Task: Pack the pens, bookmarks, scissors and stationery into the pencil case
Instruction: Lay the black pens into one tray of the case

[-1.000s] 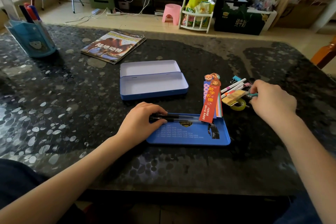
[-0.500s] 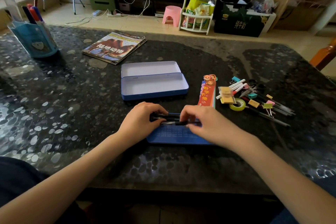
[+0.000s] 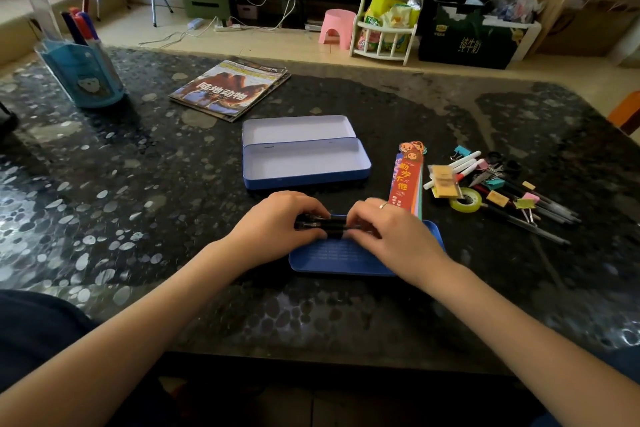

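Pens [image 3: 325,224], dark and slim, sit bunched between both your hands over the near blue tray [image 3: 343,258], a flat rounded-corner metal piece lying on the speckled black table [image 3: 138,218]. Your left hand [image 3: 277,229] curls its fingers around the bundle's left end; your right hand [image 3: 391,232] pinches the right end, a ring showing on one finger. How many pens are in the bundle, can't tell. Pencil case [image 3: 304,163] lies open just beyond your hands: blue tin, pale matte inside, hinged lid flat behind it, nothing in it. Bookmarks [image 3: 407,180], long thin card strips, red-orange on top with cartoon heads, lie right of the case, near end touching the tray's far right corner. Further right, a loose pile: white markers [image 3: 465,163], binder clips [image 3: 526,203] in pastel colours, a yellow-green tape roll [image 3: 465,201], tan sticky notes [image 3: 443,180], more thin dark pens [image 3: 540,218] fanned out. Scissors not clearly made out in the pile. Glossy magazine [image 3: 230,90] far centre-left, blue plastic pen holder [image 3: 83,74] far left.
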